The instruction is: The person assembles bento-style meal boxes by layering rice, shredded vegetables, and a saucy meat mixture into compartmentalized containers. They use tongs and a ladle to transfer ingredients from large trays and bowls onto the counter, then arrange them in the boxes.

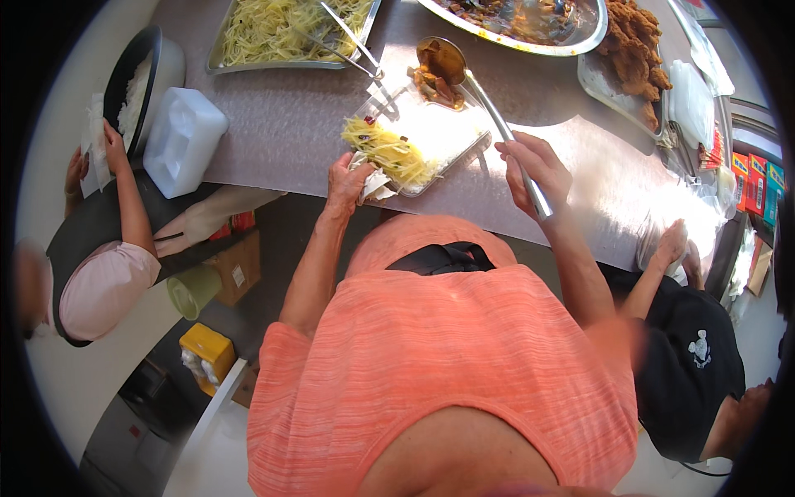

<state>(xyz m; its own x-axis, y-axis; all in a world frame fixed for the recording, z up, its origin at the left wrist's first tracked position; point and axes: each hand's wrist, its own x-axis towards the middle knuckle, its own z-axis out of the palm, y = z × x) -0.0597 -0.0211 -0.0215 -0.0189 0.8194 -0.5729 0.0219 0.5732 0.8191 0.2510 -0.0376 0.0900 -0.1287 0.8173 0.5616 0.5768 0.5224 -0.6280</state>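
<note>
My right hand [538,172] is wrapped round the handle of a metal ladle [490,103]. The ladle's bowl is tipped over the far end of a clear plastic food tray [483,142], with brown saucy stew [439,89] at its lip and below it. White rice [451,132] fills the tray's middle, washed out by sunlight. Pale yellow shredded vegetable [387,151] lies across its left side. My left hand [348,180] pinches a crumpled white tissue [377,184] against the tray's near left corner.
Beyond stand a tray of shredded vegetable [217,51] with tongs [352,37], a stew basin [530,48] and fried meat [631,58]. At left, a person [108,273] stands by a rice pot [166,70] and stacked white containers [184,137]. Another person [687,356] works at right.
</note>
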